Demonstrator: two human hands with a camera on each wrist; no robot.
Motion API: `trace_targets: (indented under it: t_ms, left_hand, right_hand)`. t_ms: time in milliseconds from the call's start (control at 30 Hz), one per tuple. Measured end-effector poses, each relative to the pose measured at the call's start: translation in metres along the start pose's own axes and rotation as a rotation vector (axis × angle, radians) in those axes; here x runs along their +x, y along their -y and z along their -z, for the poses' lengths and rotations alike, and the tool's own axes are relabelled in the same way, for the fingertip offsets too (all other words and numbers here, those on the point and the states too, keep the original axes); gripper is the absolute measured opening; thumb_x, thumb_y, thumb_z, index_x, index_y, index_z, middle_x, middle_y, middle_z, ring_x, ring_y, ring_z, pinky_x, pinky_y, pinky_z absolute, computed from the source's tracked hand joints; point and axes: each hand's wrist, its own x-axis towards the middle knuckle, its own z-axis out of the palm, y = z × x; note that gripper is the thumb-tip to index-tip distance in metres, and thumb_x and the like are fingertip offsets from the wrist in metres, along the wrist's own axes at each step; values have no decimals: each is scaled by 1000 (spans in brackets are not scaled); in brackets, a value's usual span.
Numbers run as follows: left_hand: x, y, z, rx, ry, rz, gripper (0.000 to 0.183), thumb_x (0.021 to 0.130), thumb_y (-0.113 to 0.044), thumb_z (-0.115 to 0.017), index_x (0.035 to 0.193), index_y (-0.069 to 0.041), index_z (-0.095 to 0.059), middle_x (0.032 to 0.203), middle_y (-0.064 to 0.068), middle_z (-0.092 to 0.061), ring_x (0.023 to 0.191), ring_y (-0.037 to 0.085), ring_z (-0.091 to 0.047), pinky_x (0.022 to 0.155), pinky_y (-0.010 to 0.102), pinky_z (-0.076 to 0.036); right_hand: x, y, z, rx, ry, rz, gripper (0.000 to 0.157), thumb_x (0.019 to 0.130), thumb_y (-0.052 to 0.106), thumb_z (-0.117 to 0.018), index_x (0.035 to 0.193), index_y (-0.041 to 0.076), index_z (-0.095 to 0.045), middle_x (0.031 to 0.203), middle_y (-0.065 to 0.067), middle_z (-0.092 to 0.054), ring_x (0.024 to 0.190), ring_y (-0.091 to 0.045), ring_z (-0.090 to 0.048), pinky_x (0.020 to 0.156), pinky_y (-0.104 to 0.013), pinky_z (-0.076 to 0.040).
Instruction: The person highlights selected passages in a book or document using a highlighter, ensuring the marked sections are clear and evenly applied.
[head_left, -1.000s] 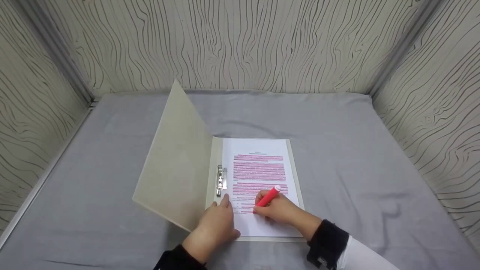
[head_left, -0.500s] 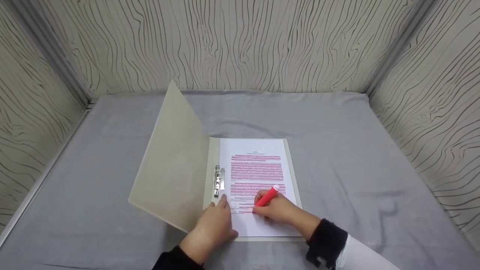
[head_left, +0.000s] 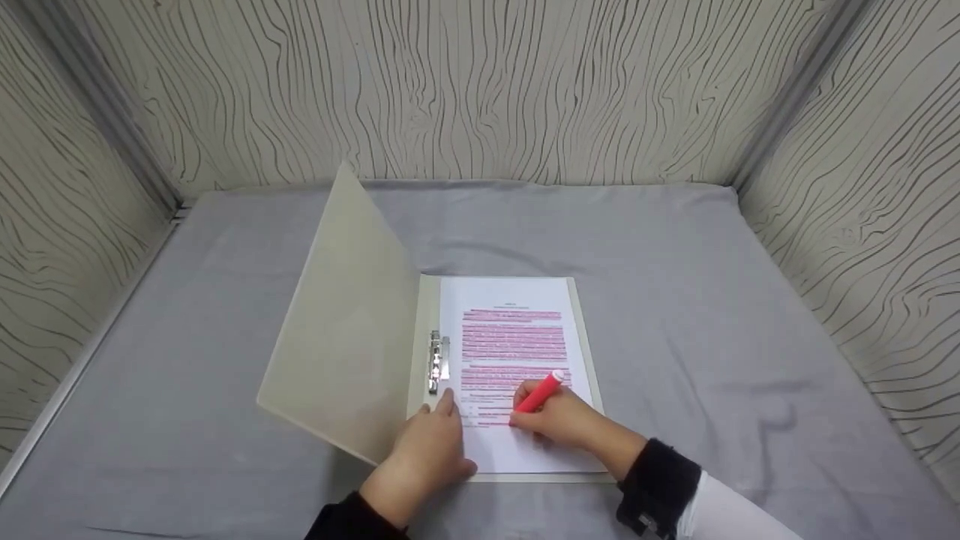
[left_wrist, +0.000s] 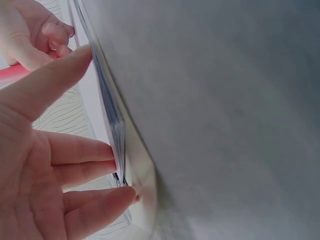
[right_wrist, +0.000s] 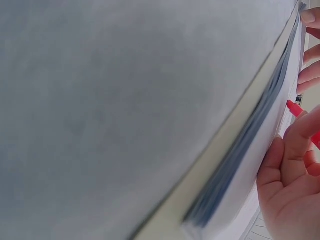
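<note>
My right hand (head_left: pixel 561 417) pinches a red marker (head_left: pixel 541 393) with a pale end cap, tilted up to the right. Its red tip (right_wrist: pixel 292 105) shows at the page in the right wrist view. A white printed page (head_left: pixel 506 289) lies on top of a stack in an open beige folder (head_left: pixel 343 322), most of its lines marked pink-red. My left hand (head_left: pixel 429 444) rests on the page's lower left part and the folder's spine, fingers extended. In the left wrist view its thumb (left_wrist: pixel 70 70) touches the stack's edge (left_wrist: pixel 111 112).
A silver metal clip (head_left: pixel 435 363) sits along the folder's spine. The folder's cover stands raised on the left. Grey cloth (head_left: pixel 675 315) covers the table, and wood-patterned panels (head_left: pixel 480 90) enclose it on the back and sides.
The right hand and marker have moved slightly to the right along a lower line of the page. The left hand stays in place on the page; the head view has shifted a little.
</note>
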Motion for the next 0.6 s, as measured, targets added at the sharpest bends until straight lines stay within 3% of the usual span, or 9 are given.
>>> trace_targets:
  t_ms: [600]
  left_hand:
    - [0,-1,0,-43,16,19,80,66,-39,-79,120,13,-54,133,21,-49,106,44,-56,85,47,-49]
  right_hand:
    - [-4,-4,5,44,4,19,12,83,14,-65,79,11,-54,55,4,-50,48,-10,-50,46,-21,-38]
